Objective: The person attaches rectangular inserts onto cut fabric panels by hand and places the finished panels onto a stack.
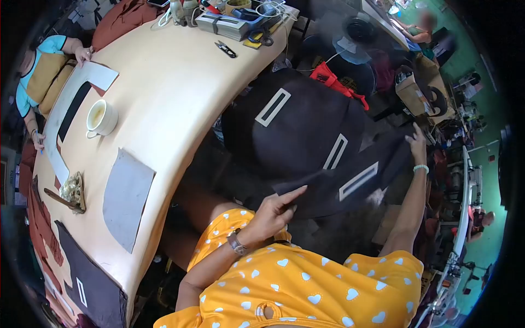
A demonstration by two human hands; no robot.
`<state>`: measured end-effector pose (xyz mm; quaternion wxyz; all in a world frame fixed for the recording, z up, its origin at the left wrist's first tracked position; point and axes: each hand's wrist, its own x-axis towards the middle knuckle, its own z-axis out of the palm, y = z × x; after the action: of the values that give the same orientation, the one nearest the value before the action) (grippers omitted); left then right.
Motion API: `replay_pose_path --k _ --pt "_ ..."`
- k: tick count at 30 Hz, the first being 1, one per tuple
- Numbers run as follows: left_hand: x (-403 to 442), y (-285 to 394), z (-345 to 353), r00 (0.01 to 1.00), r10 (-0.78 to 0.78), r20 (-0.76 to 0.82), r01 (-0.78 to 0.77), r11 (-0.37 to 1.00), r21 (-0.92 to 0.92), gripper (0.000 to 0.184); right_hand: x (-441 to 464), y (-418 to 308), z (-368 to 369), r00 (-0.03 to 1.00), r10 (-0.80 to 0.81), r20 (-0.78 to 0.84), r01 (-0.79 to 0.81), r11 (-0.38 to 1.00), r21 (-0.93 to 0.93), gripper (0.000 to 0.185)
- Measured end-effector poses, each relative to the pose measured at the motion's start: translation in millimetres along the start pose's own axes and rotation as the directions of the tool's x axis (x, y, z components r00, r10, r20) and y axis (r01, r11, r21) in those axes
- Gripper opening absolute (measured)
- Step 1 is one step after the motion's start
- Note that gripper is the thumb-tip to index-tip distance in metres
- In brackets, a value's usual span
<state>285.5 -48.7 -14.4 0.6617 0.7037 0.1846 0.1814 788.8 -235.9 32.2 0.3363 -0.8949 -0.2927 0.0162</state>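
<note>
A dark fabric panel (pixel 394 153) with a pale rectangular frame (pixel 358 181) on it is stretched between my two hands. My left hand (pixel 275 214), wearing a wristwatch, pinches its near left edge, index finger extended. At its far right end, my right hand (pixel 419 145), with a beaded bracelet, grips the cloth between thumb and fingers. Beneath and beyond it lies a pile of similar dark fabric (pixel 301 115), where two more pale frames show. What supports the pile is hidden.
On the left table (pixel 175 104) are a cup (pixel 102 118), a grey cut piece (pixel 128 197), thread snips (pixel 225 49) and a dark panel (pixel 93 279). Across it, a person (pixel 46 76) handles a pale template (pixel 93 76). A red plastic item (pixel 333 79) sits behind the pile.
</note>
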Motion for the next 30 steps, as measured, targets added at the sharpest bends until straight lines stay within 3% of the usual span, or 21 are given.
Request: replay_pose_path --k 3,5,9,10,15,23,26,29,30 --pt "12 -28 9 0.991 0.048 -0.121 -0.017 0.969 0.246 0.057 33 0 55 0.996 -0.077 -0.053 0.078 0.997 0.015 0.061" --pt "14 -53 1 0.981 0.012 -0.192 0.075 0.897 0.437 0.062 36 -30 95 1.000 -0.009 -0.006 0.009 1.000 -0.019 0.059" --pt "11 -82 -7 0.970 -0.035 -0.242 0.161 0.835 0.527 0.069 76 -26 197 0.971 -0.221 -0.085 0.217 0.974 -0.060 0.059" --pt "10 -81 -10 0.971 -0.077 -0.225 0.195 0.798 0.571 0.071 74 -47 211 0.981 -0.174 -0.085 0.169 0.984 -0.063 0.057" --pt "8 -89 -11 0.938 -0.053 -0.342 0.250 0.787 0.564 0.071 89 -98 271 0.953 -0.270 -0.134 0.264 0.962 -0.065 0.059" --pt "21 -94 -15 0.905 -0.058 -0.421 0.304 0.783 0.543 0.071 109 -126 320 0.920 -0.364 -0.145 0.323 0.913 -0.249 0.057" --pt "24 -96 -19 0.887 -0.071 -0.456 0.326 0.797 0.509 0.071 111 -136 323 0.875 -0.364 -0.319 0.341 0.931 -0.126 0.055" --pt "22 -97 -23 0.881 -0.083 -0.465 0.334 0.805 0.490 0.071 113 -138 325 0.844 -0.380 -0.379 0.385 0.921 -0.067 0.053" --pt "23 -97 -24 0.887 -0.082 -0.454 0.327 0.805 0.494 0.071 111 -137 324 0.920 -0.314 -0.235 0.263 0.938 -0.224 0.051"
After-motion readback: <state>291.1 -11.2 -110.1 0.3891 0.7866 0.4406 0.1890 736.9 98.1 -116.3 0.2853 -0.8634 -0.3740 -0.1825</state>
